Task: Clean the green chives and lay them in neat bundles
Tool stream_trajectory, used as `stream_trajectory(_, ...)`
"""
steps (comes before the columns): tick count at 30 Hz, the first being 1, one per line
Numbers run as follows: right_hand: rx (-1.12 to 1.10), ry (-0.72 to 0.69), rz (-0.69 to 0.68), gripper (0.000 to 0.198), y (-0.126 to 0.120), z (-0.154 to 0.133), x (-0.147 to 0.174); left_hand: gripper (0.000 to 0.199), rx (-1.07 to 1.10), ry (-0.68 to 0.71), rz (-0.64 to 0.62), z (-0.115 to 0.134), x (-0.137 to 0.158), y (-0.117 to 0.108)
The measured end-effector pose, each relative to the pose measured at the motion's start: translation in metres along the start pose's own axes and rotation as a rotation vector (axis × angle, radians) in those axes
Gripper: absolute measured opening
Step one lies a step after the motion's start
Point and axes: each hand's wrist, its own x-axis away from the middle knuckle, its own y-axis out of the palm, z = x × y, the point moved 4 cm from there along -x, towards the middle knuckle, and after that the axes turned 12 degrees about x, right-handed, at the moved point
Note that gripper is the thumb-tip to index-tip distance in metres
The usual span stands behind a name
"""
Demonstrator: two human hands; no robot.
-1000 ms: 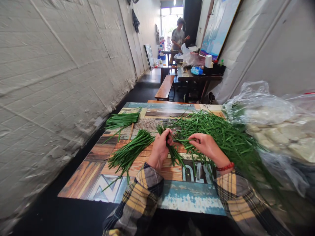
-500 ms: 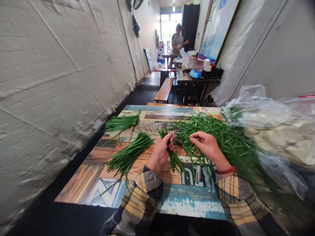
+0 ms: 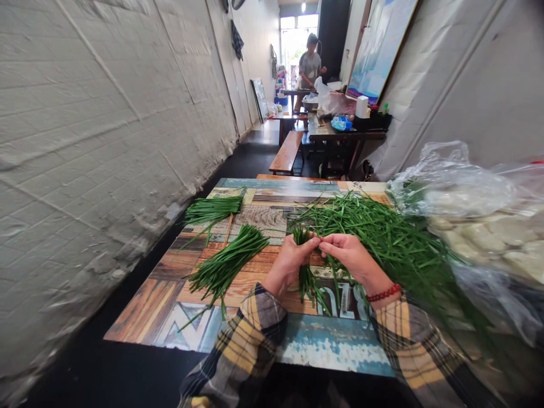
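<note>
My left hand [image 3: 289, 260] is wrapped round a small bunch of garlic chives [image 3: 306, 283], whose lower ends fan out over the tabletop. Thumb and fingers of my right hand [image 3: 351, 255] are pinched together and meet the left thumb beside the bunch. What lies in that pinch is too small to make out. To the left a thick bundle of chives [image 3: 232, 258] rests on the table, with a smaller bundle [image 3: 215, 208] behind it and a thin stick [image 3: 228, 231] between the two. A large loose pile of chives [image 3: 374, 232] spreads beyond and beside my right hand.
The patchwork wooden table [image 3: 144, 309] stands along a white wall [image 3: 106, 141]. Clear plastic bags [image 3: 463, 187] with pale contents crowd its right side. Past the far edge are a bench [image 3: 288, 152], another table [image 3: 325, 133] with bags and boxes, and a person [image 3: 310, 63] standing.
My right hand has moved left from the edge of the pile to meet my left hand. The left hand, with its bunch, has shifted slightly right. The view has tilted a little.
</note>
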Motion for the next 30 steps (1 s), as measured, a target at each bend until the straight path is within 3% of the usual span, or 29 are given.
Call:
stream_trajectory(10, 0.175, -0.025, -0.101, 0.030, -0.014, 0.008, 0.000, 0.028, 0.312, 0.157, 0.111, 0.021, -0.008, -0.021)
stream_trajectory(13, 0.270, -0.030, -0.043, 0.032, -0.026, 0.012, -0.003, 0.023, 0.428, 0.222, 0.232, 0.029, -0.008, -0.032)
stream_trajectory(15, 0.329, -0.039, 0.079, 0.032, -0.036, 0.014, -0.005, 0.018, 0.497, 0.228, 0.277, 0.032, -0.007, -0.035)
stream_trajectory(18, 0.439, -0.067, 0.239, 0.032, -0.040, 0.016, -0.006, 0.015, 0.573, 0.161, 0.214, 0.033, -0.006, -0.031)
stream_trajectory(23, 0.806, -0.217, 0.195, 0.023, -0.014, 0.015, -0.004, 0.021, 0.607, 0.033, -0.002, 0.030, -0.005, -0.020)
stream_trajectory(27, 1.140, -0.291, 0.217, 0.016, -0.001, 0.018, -0.002, 0.029, 0.499, 0.045, 0.025, 0.026, -0.004, -0.020)
stream_trajectory(30, 1.099, -0.267, 0.240, 0.016, -0.007, 0.023, -0.006, 0.032, 0.413, 0.037, 0.027, 0.024, -0.004, -0.019)
